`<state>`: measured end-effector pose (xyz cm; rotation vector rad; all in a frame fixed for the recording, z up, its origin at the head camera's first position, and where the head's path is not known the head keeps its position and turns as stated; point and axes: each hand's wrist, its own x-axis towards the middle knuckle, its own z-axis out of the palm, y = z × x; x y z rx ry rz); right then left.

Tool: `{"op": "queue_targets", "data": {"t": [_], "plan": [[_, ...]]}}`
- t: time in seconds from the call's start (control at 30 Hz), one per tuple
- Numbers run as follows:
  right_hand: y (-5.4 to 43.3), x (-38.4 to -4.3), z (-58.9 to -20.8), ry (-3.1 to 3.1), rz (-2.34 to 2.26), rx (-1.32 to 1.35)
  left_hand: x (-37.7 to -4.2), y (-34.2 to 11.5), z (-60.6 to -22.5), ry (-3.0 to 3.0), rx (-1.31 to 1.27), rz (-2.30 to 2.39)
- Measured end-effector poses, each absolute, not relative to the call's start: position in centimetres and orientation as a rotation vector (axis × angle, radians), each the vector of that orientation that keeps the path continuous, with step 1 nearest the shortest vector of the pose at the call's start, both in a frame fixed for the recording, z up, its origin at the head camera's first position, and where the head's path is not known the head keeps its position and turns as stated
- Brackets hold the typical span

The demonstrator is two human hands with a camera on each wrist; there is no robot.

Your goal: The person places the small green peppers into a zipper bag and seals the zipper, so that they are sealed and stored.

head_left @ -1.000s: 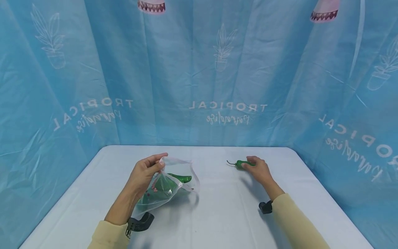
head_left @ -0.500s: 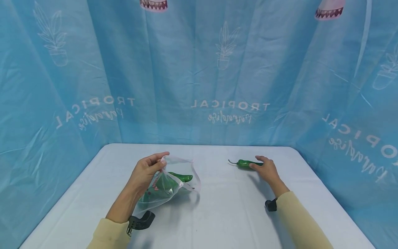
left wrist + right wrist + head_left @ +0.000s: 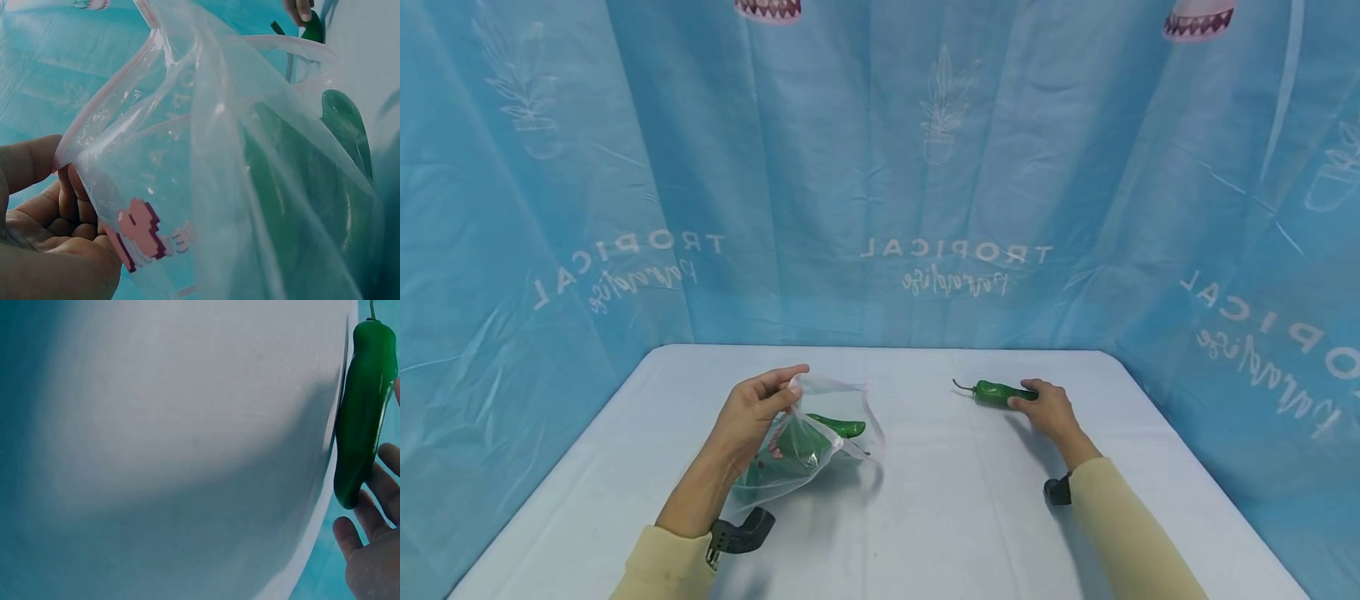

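My left hand (image 3: 752, 414) pinches the pink-edged rim of a clear zip bag (image 3: 850, 392) between thumb and index finger, and its mouth gapes to the right. Inside the bag lie green peppers (image 3: 842, 427), one with its rounded end toward the mouth; the left wrist view shows a pink print (image 3: 142, 228) on the plastic. At the back right, my right hand (image 3: 1048, 408) holds a long green chili pepper (image 3: 994, 393) by its tip end, thumb on the near side and fingers on the far side. Its thin curved stem points left. In the right wrist view the fingers (image 3: 369, 512) lie along the pepper's lower end.
The white table (image 3: 925, 500) has rounded far corners. A blue printed curtain (image 3: 887, 167) encloses it at the back and both sides. A dark wrist camera (image 3: 742, 532) sits on the left wrist, another (image 3: 1057, 491) on the right.
My right hand has slid right along the green chili pepper toward its tip, so more of its body shows. My left hand and the bag have stayed put; the head view has shifted slightly.
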<state>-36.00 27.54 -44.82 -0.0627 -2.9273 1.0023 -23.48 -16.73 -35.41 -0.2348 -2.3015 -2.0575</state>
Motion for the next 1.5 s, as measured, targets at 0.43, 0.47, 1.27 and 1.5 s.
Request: {"op": "queue_targets", "data": {"t": [0.43,0.47,1.27,1.5], "plan": [[27.8,-36.1,-45.1,-2.979,0.974,-0.091,-23.3,-16.6,-35.4,-2.314,-0.202,-2.045],[27.9,-36.1,-45.1,-2.981,0.979,-0.093,-23.3,-16.6,-35.4,-2.315,-0.198,-2.043],[28.7,-35.7,-46.2,-2.981,1.057,-0.085,-23.0,-16.4,-35.5,-2.335,-0.154,-2.036],[28.2,-35.2,-45.7,-2.912,1.133,-0.044,-23.1,-16.3,-35.5,-2.329,-0.165,-2.040]]}}
